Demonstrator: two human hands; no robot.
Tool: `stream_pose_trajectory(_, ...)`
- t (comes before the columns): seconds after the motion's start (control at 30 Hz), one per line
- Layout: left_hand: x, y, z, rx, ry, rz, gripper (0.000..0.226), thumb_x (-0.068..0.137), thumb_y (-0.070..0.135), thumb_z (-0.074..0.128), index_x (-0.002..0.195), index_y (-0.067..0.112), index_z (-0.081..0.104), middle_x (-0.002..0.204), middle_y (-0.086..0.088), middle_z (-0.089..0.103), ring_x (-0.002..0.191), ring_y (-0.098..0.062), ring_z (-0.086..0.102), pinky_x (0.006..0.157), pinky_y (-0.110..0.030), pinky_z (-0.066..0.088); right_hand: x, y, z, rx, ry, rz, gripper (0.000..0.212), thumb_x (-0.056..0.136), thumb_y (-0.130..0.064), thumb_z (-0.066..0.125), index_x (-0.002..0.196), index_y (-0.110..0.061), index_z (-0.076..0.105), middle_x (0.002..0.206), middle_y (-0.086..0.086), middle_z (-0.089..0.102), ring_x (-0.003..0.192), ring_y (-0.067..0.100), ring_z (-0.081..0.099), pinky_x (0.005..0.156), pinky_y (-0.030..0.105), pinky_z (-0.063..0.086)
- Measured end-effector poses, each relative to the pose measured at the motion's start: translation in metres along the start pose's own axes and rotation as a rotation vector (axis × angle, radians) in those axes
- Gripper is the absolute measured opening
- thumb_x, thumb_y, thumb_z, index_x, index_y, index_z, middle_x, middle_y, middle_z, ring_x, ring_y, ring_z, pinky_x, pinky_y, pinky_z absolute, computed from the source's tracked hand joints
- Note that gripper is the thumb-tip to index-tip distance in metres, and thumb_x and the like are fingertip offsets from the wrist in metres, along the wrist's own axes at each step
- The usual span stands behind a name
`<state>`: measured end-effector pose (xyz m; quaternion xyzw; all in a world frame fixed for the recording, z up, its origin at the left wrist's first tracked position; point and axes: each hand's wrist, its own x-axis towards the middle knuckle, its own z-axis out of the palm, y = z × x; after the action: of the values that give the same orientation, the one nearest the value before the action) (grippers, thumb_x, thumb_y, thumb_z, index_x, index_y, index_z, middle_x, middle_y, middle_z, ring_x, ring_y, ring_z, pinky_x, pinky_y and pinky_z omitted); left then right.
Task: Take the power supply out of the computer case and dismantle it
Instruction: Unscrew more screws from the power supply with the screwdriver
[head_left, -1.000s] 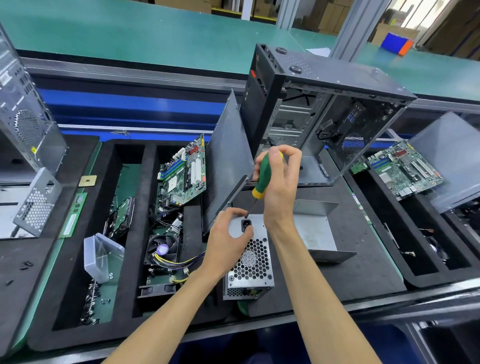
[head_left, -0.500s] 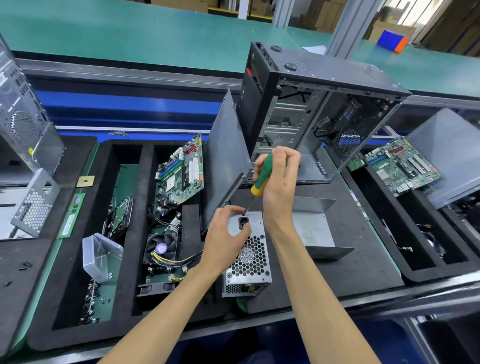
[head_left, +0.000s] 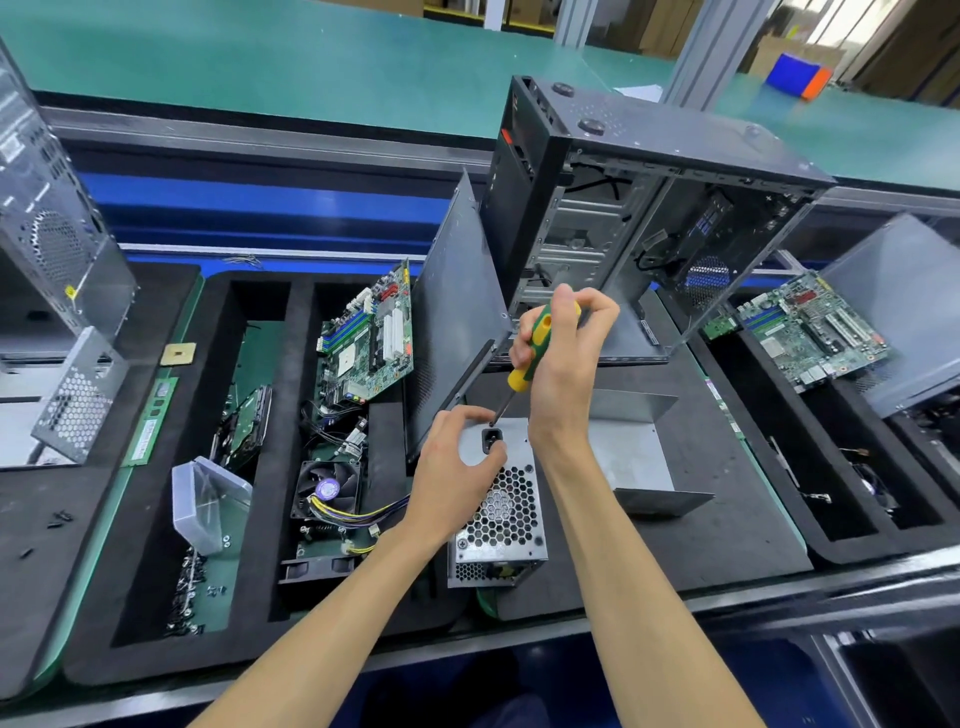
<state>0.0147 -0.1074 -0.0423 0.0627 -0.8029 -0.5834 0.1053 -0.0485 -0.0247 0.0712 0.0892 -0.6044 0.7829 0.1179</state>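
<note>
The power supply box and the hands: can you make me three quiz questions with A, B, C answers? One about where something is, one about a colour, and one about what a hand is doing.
1. Where is the power supply?
A. inside the computer case
B. on the dark mat in front of the case
C. on the green belt

2. What colours is the screwdriver handle?
A. green and yellow
B. red and black
C. all blue

3. What is the left hand doing?
A. hanging free
B. holding a motherboard
C. gripping the top of the power supply

Answers:
1 B, it stands outside the open computer case.
2 A, green with yellow patches shows in the right hand.
3 C, its fingers curl round the box's top end.
</note>
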Motion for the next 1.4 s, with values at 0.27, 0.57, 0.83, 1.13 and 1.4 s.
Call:
stream_pose_trajectory(0.27, 0.001, 0.000, 0.001, -0.001, -0.003, 0.001, 0.028, 0.089, 0.024, 0.069, 0.111, 0.035, 0.059, 0.114, 0.015, 0.058, 0.111, 0.012, 0.051, 0.088, 0.001, 0.032, 0.008, -0.004, -0.005, 0.052, -0.043, 0.045, 0.030, 0.100, -0.035, 0.040, 0.093, -0.019, 0.064, 0.074, 0.000, 0.061, 0.063, 0.017, 0.053, 0.059, 0.028, 0.045)
stream_pose_trajectory(0.57, 0.001, -0.002, 0.001, -0.009, -0.009, -0.002, 0.028, 0.088, 0.026, 0.069, 0.112, 0.036, 0.059, 0.115, 0.016, 0.058, 0.112, 0.009, 0.051, 0.089, -0.002, 0.034, 0.004, -0.002, -0.004, -0.037, -0.035, -0.017, 0.018, 0.101, -0.038, 0.051, 0.102, -0.021, 0.053, 0.079, -0.001, 0.060, 0.070, 0.016, 0.056, 0.062, 0.027, 0.049)
stream_pose_trajectory(0.83, 0.002, -0.003, 0.002, -0.012, -0.002, -0.007, 0.028, 0.088, 0.025, 0.070, 0.111, 0.035, 0.059, 0.113, 0.016, 0.058, 0.112, 0.007, 0.052, 0.090, -0.005, 0.034, 0.008, -0.005, -0.005, 0.101, -0.031, 0.041, 0.023, 0.102, -0.037, 0.041, 0.099, -0.022, 0.058, 0.070, 0.004, 0.058, 0.059, 0.021, 0.048, 0.056, 0.030, 0.043)
stream_pose_trajectory(1.13, 0.001, -0.002, 0.002, -0.006, 0.007, -0.009, 0.029, 0.088, 0.024, 0.071, 0.114, 0.032, 0.060, 0.113, 0.011, 0.058, 0.111, 0.005, 0.053, 0.090, -0.002, 0.034, -0.006, -0.004, 0.007, -0.090, -0.128, -0.027, 0.027, 0.106, -0.031, 0.042, 0.099, -0.018, 0.064, 0.084, 0.000, 0.061, 0.075, 0.017, 0.055, 0.067, 0.032, 0.047)
stream_pose_trajectory(1.4, 0.000, 0.001, -0.001, 0.013, 0.043, 0.054, 0.025, 0.097, 0.019, 0.060, 0.111, 0.039, 0.065, 0.111, 0.014, 0.051, 0.109, 0.007, 0.054, 0.087, 0.000, 0.035, 0.002, -0.007, 0.008, 0.122, -0.005, 0.056, 0.033, 0.103, -0.033, 0.033, 0.082, -0.018, 0.054, 0.055, 0.003, 0.048, 0.045, 0.018, 0.035, 0.046, 0.025, 0.031)
